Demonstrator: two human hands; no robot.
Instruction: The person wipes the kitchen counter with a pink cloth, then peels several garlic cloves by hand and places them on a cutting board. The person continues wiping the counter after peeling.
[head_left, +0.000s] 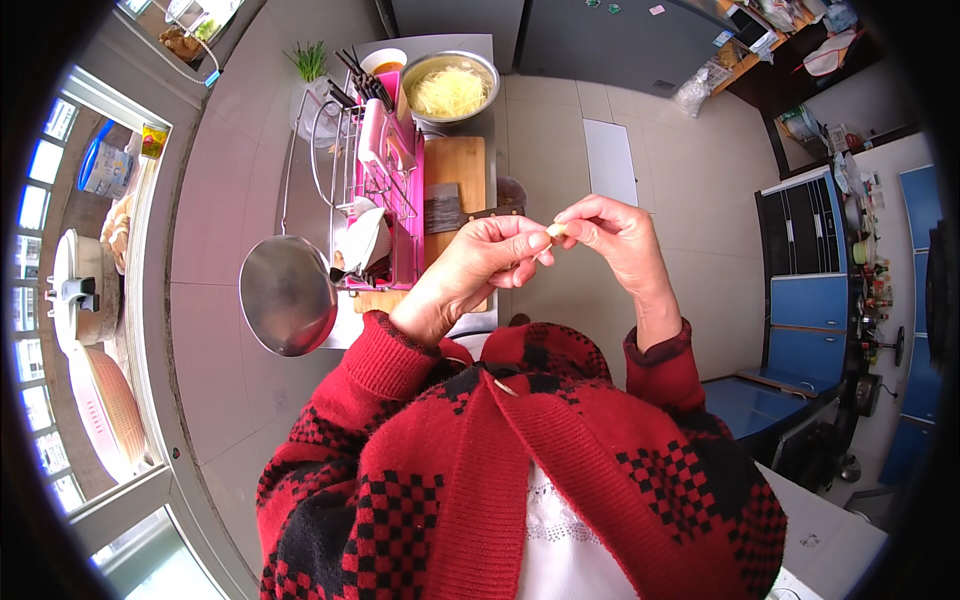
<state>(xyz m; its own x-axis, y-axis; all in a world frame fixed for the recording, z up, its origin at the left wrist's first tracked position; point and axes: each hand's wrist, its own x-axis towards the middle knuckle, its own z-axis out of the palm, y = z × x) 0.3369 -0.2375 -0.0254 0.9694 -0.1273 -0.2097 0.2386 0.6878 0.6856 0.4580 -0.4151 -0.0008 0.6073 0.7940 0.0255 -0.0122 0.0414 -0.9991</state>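
Between the fingertips of both hands is a small pale yellow piece of food (556, 231), perhaps a garlic clove; its kind is not certain. My left hand (495, 251) pinches it from the left, my right hand (607, 232) from the right. Left of the hands, a cleaver (442, 208) with a dark handle lies on a wooden cutting board (459, 161). Beyond the board stands a metal bowl (491, 82) with pale shredded vegetable (448, 91) in liquid.
A pink and wire dish rack (412, 195) with chopsticks and bowls stands left of the board. A wok or pan (289, 296) hangs at its near left. Green stalks (307, 61) in a plastic bag and a white bowl (384, 58) are at the counter's far end.
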